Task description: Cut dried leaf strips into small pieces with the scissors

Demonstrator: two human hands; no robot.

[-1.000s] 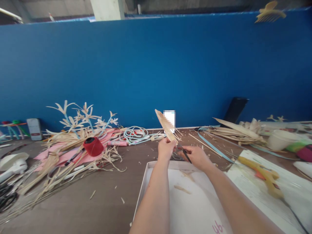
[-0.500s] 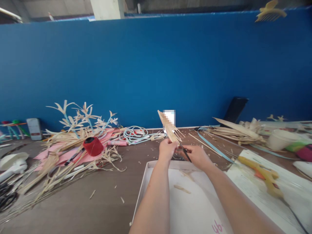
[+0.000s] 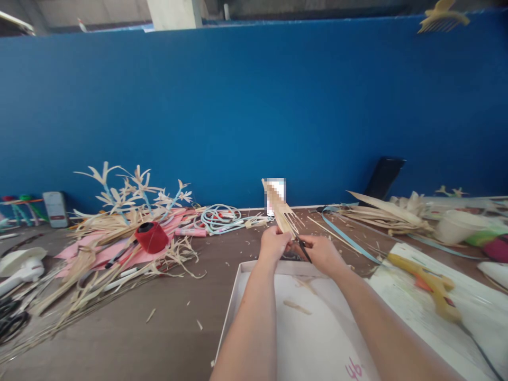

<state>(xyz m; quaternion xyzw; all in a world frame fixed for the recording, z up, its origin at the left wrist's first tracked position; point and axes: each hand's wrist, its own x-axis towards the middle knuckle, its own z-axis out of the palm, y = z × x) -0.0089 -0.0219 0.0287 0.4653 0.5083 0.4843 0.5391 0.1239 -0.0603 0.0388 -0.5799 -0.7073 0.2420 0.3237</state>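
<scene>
My left hand [image 3: 274, 244] is closed on the lower end of a dried leaf piece [image 3: 284, 216], pale tan and pointing up and away. Its right edge is split into several thin, comb-like strips. Close beside it, my right hand [image 3: 322, 251] is closed around a slim black tool [image 3: 304, 248]; its tip lies by the leaf's lower edge, and its exact kind is unclear. Both hands are above the far edge of a shallow white box [image 3: 248, 267], where a few leaf scraps [image 3: 297, 307] lie.
To the left lie a red thread spool [image 3: 151, 237], leaf-strip flowers [image 3: 115, 198] and black-handled scissors [image 3: 14, 320]. A yellow glue gun [image 3: 431, 286] rests on papers to the right, near dried leaves [image 3: 384, 211]. A blue partition [image 3: 238, 106] stands behind.
The leaf piece has shifted slightly right and turned, so its split strips show more widely. Both hands have moved only a little and keep their hold.
</scene>
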